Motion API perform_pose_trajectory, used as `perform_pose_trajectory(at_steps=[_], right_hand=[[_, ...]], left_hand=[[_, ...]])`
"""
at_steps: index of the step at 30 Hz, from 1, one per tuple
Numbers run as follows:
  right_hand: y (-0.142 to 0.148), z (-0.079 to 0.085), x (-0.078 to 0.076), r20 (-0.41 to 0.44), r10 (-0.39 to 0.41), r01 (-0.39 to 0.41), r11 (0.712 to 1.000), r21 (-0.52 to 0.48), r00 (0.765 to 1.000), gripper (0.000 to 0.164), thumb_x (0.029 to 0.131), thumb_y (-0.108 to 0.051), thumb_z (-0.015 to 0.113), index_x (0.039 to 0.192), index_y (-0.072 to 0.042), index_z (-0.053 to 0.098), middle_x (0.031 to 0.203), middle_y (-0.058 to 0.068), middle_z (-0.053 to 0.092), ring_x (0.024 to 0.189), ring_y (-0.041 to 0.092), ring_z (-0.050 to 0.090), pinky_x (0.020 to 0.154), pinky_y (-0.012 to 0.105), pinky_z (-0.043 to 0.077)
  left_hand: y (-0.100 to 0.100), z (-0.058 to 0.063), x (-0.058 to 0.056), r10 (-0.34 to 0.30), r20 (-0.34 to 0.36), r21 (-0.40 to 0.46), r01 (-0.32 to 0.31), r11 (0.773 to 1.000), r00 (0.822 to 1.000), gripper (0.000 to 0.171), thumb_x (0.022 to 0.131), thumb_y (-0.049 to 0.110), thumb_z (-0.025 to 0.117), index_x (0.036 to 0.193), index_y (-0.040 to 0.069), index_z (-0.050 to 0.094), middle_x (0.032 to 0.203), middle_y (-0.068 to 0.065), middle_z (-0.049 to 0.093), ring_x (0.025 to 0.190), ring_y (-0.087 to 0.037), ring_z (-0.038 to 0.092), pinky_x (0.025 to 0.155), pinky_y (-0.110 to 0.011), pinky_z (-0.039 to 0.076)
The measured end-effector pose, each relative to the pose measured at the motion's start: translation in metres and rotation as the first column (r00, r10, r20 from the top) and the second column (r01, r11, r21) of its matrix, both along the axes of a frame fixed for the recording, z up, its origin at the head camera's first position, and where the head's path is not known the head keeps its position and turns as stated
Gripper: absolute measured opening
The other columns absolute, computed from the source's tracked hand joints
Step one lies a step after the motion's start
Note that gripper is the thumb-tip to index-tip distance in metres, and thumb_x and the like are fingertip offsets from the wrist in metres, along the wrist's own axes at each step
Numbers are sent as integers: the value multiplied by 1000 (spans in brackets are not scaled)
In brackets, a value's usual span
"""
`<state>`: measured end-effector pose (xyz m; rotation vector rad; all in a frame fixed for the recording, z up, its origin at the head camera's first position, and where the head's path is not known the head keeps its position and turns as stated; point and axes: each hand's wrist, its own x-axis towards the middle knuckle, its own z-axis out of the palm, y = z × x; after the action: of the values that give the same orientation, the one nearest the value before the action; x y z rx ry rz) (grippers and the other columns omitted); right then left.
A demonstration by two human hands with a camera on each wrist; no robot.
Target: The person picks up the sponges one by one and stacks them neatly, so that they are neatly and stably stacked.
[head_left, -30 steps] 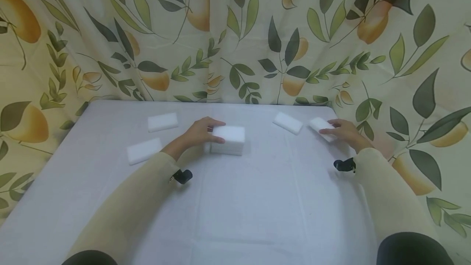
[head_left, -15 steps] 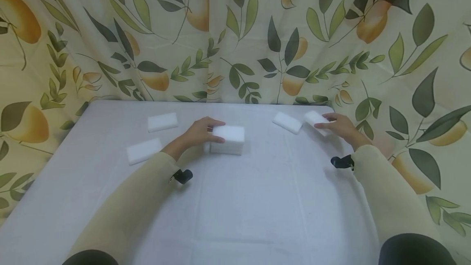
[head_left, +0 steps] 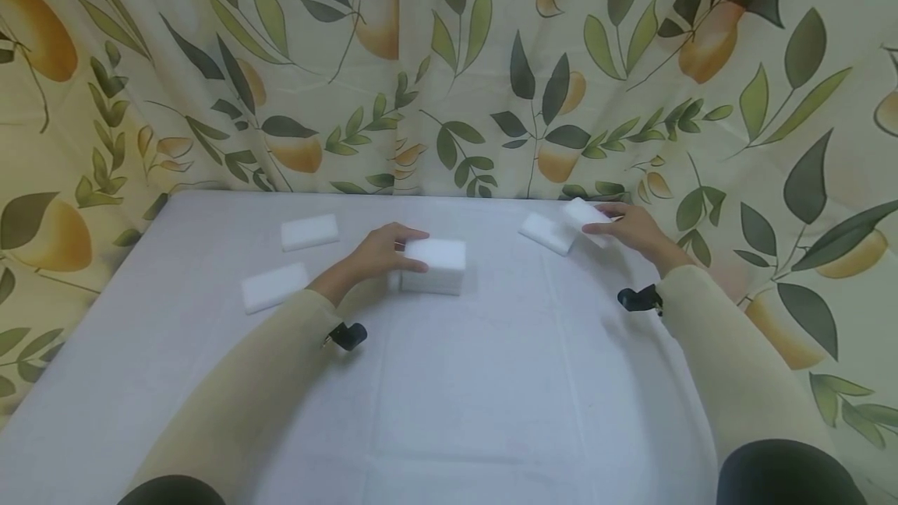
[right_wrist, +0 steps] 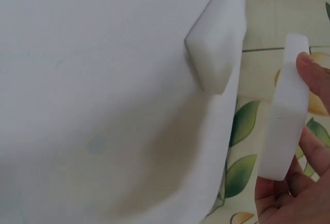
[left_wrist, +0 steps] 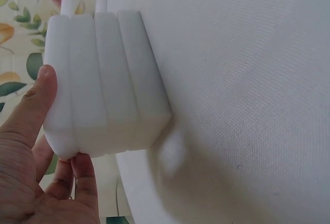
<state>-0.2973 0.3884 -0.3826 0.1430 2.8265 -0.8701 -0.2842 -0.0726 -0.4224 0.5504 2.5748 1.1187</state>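
A stack of several white sponge blocks (head_left: pixel 433 271) stands near the middle of the table. My left hand (head_left: pixel 384 250) grips its left end, thumb on the near side and fingers round the far side; in the left wrist view the thumb (left_wrist: pixel 33 102) lies against the top block. At the right my right hand (head_left: pixel 634 230) holds a single white sponge block (right_wrist: pixel 286 108) between thumb and fingers, raised over the table. Close by its left side, another white sponge block (head_left: pixel 547 234) lies flat on the cloth.
Two more white sponge blocks, a farther one (head_left: pixel 309 232) and a nearer one (head_left: pixel 275 287), lie left of the stack. The white-covered table (head_left: pixel 477 388) ends at the back against a leaf-and-fruit patterned curtain (head_left: pixel 484 84).
My right hand has picked its sponge block up off the table and carried it left and upward, near the loose block. The left hand and the stack stay put.
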Motion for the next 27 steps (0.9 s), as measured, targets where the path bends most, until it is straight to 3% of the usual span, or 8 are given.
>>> perform_pose_trajectory(at_steps=[14, 27], right_hand=[[-39, 15, 1, -20, 51, -52, 998, -32, 998, 83, 84, -51, 73, 147, -6, 43, 144, 23, 43, 124, 39, 43, 95, 52, 43], [-67, 17, -1, -80, 137, -142, 988, -68, 987, 76, 83, -43, 77, 145, -9, 47, 144, 17, 46, 119, 34, 47, 89, 43, 44]], left_hand=[[0, -2, 0, 8, 4, 7, -8, 1000, 1000, 72, 77, 41, 83, 141, 21, 56, 143, -8, 49, 127, -29, 52, 104, -45, 47], [1, -2, 0, 14, 14, -4, -14, 1000, 1000, 72, 77, 41, 83, 141, 22, 55, 144, -8, 49, 128, -29, 51, 104, -44, 47]])
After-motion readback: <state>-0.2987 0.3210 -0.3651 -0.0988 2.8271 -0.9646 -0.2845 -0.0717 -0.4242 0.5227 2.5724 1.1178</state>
